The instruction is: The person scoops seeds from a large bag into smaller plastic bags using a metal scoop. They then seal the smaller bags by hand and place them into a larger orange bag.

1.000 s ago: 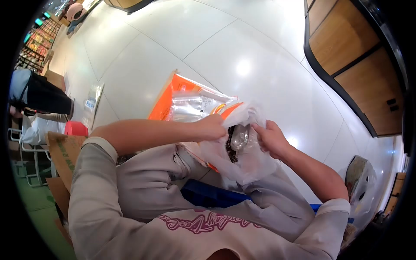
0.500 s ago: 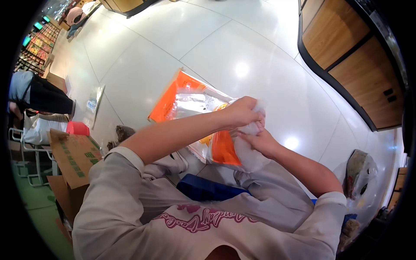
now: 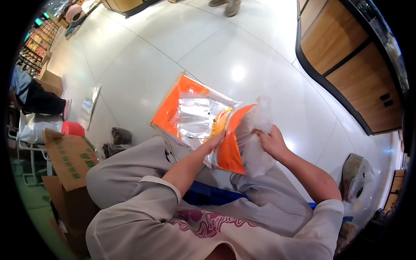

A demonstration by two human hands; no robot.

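Note:
An orange and silver packaging bag (image 3: 195, 113) lies across my lap and the floor in front of me, its mouth toward the right. A thin translucent plastic liner (image 3: 259, 154) sticks out of that mouth, crumpled. My left hand (image 3: 215, 141) is at the bag's near side, closed on the bag beside the orange band around its mouth; the fingertips are partly hidden. My right hand (image 3: 273, 142) pinches the liner on the right, its fingers closed on the plastic. What the bag holds inside is hidden.
An open cardboard box (image 3: 73, 162) stands at my left, near dark clumps in clear plastic (image 3: 121, 136). A blue object (image 3: 208, 193) lies under my legs. A plastic-wrapped bundle (image 3: 353, 175) is at right, below a wooden counter (image 3: 359, 56). Another person (image 3: 39, 97) sits at left.
My hands were together at the gathered liner. My left hand has moved back left to the bag's side; the liner now spreads wider at the mouth. Shoes have appeared at the top.

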